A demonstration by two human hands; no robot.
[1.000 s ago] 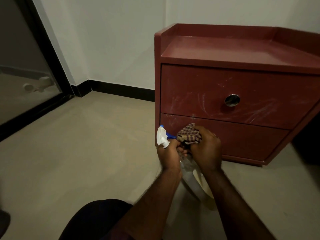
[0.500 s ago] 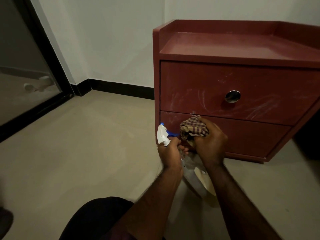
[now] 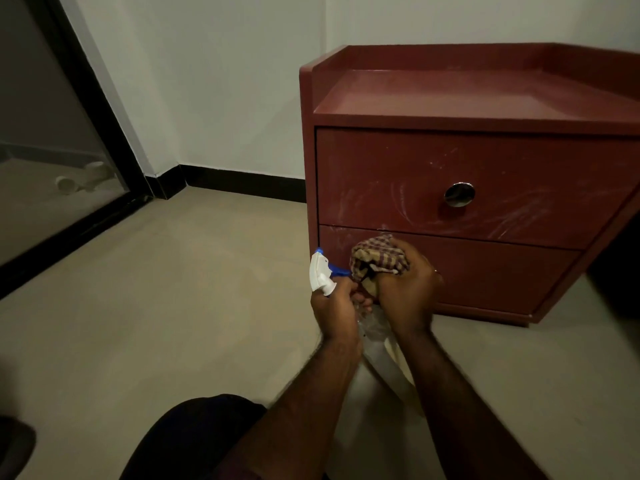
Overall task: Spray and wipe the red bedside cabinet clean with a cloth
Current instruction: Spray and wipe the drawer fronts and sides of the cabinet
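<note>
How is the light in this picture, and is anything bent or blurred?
Head view: dim, even light; the metal knob glints; the cabinet leans at its right edge from wide-angle distortion; the cloth in the right hand looks sharp, without motion blur.

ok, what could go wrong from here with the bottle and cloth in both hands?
The left hand grips the spray bottle by the neck beside the bunched cloth in the right hand; the cloth could snag the blue trigger.
The nozzle sits near the left edge of the red cabinet, so spray may land on the floor.
White smears on the upper drawer might only get spread about.
</note>
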